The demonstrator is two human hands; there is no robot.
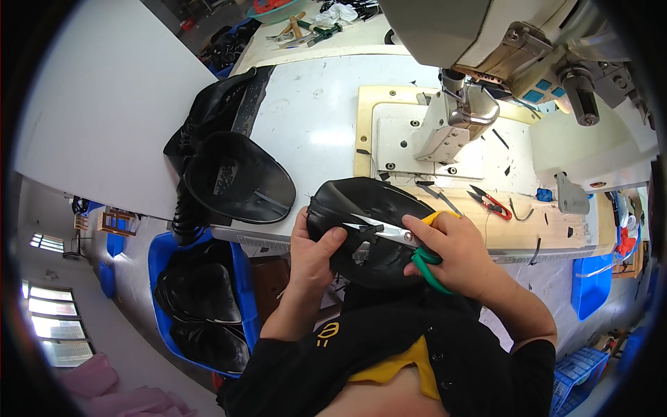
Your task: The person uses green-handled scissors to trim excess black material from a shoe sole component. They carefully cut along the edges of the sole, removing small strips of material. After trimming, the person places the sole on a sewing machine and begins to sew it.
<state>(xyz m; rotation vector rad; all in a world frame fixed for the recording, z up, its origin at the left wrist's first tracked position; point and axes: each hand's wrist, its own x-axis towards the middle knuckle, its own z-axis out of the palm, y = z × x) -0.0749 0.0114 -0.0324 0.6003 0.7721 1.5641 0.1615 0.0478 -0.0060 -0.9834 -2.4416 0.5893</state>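
My left hand (311,249) grips the left rim of a black leather-like piece (347,197), curved and hollow like a shoe upper, with the thumb on its inner side. In my right hand (455,251) is a pair of scissors (392,234) with one green and one yellow handle loop. Its blades are apart and point left over the piece, around a small dark strip or flap near the left thumb. Whether the blades touch that strip, I cannot tell. The piece is held at the table's front edge, close to my body.
An industrial sewing machine (455,115) stands ahead on the right. Red-handled thread snips (492,203) lie on the wooden board (556,226) among black scraps. Stacked black uppers (243,177) sit at the table's left, with more in a blue bin (158,257) below. Tools (313,31) lie at the back.
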